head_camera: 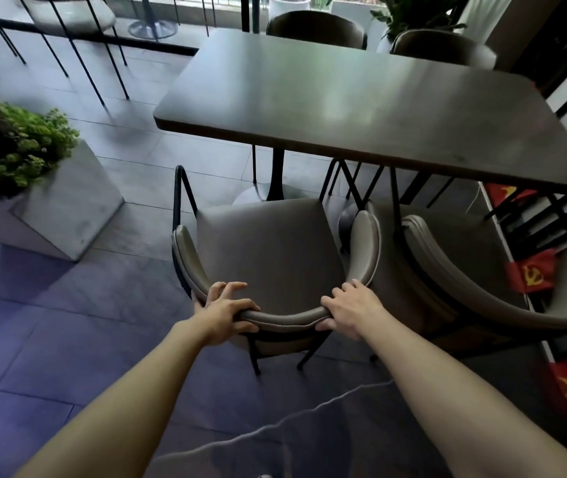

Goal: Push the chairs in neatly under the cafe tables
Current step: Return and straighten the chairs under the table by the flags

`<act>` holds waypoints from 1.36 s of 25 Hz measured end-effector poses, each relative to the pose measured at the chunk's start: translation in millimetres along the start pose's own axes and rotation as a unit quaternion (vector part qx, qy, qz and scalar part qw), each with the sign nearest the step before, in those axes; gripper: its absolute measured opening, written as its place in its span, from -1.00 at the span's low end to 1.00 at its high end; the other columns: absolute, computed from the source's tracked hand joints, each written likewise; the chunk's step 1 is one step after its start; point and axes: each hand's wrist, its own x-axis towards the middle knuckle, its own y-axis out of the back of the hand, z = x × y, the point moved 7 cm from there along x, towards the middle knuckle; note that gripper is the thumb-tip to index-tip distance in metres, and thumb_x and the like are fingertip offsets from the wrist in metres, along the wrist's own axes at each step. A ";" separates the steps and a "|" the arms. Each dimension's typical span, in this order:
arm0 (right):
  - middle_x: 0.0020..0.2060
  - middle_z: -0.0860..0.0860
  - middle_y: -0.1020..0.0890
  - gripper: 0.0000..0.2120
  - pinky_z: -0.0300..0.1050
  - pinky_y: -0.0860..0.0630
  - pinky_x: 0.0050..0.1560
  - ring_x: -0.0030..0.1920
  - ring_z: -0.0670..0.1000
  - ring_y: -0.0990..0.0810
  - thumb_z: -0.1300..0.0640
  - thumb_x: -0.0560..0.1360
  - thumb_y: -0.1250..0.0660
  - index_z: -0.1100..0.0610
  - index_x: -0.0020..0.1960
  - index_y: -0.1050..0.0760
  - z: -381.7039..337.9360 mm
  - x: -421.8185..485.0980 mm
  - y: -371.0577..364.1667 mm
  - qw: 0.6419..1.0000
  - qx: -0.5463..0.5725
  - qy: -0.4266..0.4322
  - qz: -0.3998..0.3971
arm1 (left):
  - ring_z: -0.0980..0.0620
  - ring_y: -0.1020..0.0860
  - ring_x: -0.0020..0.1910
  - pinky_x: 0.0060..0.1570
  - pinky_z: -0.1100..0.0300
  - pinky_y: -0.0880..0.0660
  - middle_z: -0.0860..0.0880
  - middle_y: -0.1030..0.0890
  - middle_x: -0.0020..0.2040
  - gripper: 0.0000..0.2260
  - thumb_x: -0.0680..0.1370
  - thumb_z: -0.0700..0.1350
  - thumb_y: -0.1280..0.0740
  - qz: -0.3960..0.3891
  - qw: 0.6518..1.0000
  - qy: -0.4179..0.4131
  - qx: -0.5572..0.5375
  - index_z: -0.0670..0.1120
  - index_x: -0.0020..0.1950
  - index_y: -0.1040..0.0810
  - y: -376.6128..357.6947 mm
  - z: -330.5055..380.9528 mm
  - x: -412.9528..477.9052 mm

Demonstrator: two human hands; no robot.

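A grey padded chair (268, 243) with a curved backrest and black metal legs stands in front of a dark rectangular cafe table (361, 98). Its seat lies mostly outside the table's near edge. My left hand (223, 310) grips the left part of the backrest, and my right hand (352, 310) grips the right part. A second matching chair (475, 288) stands to the right, its seat partly under the table. Two more chairs (316, 27) sit tucked in at the table's far side.
A concrete planter (65, 205) with green foliage stands on the floor to the left. Red flags (530, 276) hang along a black railing on the right. Black metal chair legs (78, 53) and a round table base (152, 27) stand at the back left. The floor is grey tile.
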 end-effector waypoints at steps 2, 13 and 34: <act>0.25 0.15 -0.50 -0.41 0.10 -0.22 0.34 0.28 0.19 -0.41 -0.34 0.51 -0.05 0.08 0.29 -0.38 -9.3 4.7 5.6 1.000 0.013 -0.005 0.002 | -0.07 0.13 0.50 0.35 -0.46 0.18 0.11 -0.06 0.51 -0.71 0.48 0.24 -0.27 -0.017 1.000 0.003 0.026 0.32 0.20 -0.43 11.0 -11.3 2.8; 0.37 0.18 -0.37 -0.38 0.28 0.05 0.49 0.42 0.27 -0.23 -0.32 0.53 -0.01 0.08 0.40 -0.26 -52.5 58.5 30.3 0.992 0.110 -0.065 0.008 | -0.17 0.13 0.54 0.34 -0.48 0.27 0.05 -0.14 0.49 -0.54 0.49 0.32 -0.17 -0.081 0.964 0.044 0.249 0.31 0.37 -0.23 76.8 -69.9 41.7; 0.34 0.12 -0.37 -0.41 0.36 0.26 0.46 0.43 0.21 -0.23 -0.31 0.53 -0.05 0.05 0.39 -0.24 -42.2 99.4 53.3 0.983 0.174 -0.041 0.036 | -0.28 0.02 0.51 0.47 -0.24 0.15 -0.10 -0.31 0.42 -0.53 0.51 0.20 -0.26 -0.051 0.954 0.054 0.289 0.17 0.39 -0.29 102.8 -78.5 81.7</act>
